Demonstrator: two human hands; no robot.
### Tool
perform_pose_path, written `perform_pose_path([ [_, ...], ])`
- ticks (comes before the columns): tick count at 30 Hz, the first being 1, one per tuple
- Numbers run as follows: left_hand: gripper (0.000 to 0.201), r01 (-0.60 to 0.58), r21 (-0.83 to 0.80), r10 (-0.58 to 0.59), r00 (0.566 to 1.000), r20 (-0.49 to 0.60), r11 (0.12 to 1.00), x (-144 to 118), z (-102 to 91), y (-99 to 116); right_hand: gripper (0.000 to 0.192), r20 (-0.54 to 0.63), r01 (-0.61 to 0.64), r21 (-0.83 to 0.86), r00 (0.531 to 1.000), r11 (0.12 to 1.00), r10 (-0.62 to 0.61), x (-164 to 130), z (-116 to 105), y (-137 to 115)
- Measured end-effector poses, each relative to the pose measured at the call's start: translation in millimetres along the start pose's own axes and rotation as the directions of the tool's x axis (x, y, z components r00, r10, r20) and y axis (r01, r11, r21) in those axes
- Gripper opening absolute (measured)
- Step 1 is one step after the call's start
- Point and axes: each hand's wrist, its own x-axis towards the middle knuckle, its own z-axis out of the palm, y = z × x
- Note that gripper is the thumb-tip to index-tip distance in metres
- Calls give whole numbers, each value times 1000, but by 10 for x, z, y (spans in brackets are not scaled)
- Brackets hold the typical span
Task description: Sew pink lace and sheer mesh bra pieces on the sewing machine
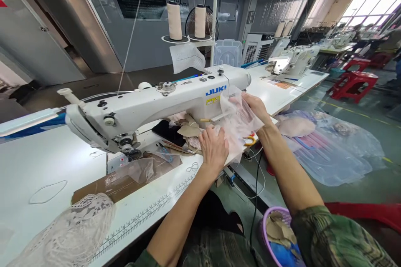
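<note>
**Trainee:** Hands first, then. What has each one got?

**Mentor:** Both are on the clear plastic bag [239,123] of pale pink pieces, at the table edge [150,210] beside the base of the white sewing machine [163,106]. The left hand [214,148] lies palm down with its fingers curled over the near end of the bag, pressing it to the table. The right hand [257,106] is closed on the far upper edge, pinching the film and lifting it a little.

**Trainee:** So the bag sits between the two hands?

**Mentor:** Yes, stretched from one to the other. Just beyond the left hand lies a heap of beige cut pieces [189,129] and a dark phone [169,132]. Under the bag, close to the right wrist, orange scissor handles [250,140] peek out.

**Trainee:** How would you handle it well from this hold?

**Mentor:** My judgement: keep the left palm flat as the anchor so the slippery film can't slide off the edge, and let the right hand do the moving. Grip the film only, not the fabric through it, or the pieces will bunch.

**Trainee:** Anything to watch?

**Mentor:** The scissors underneath could snag the plastic. The bag also overhangs the edge, and the purple basket [269,233] of scraps sits below, near the right elbow. I'd draw the bag further onto the table.
</note>
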Motion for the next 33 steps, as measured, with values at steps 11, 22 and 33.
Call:
perform_pose_path([
  [11, 43, 320, -937, -246, 906, 346, -141, -562, -1008, -400, 37, 293, -42, 133, 956, 990, 2, -755, 850, -191],
  [22, 32, 517, -855, -255, 820, 512, -53, -1704, -1667, -811, 30, 907, 15, -322, 292, 947, 304, -988, 965, 137],
  [33, 26, 518, -853, -470, 738, 485, -67, -1835, -1758, -1002, 57, 985, -256, -154, 34, 954, 168, -1296, 1790, 197],
])
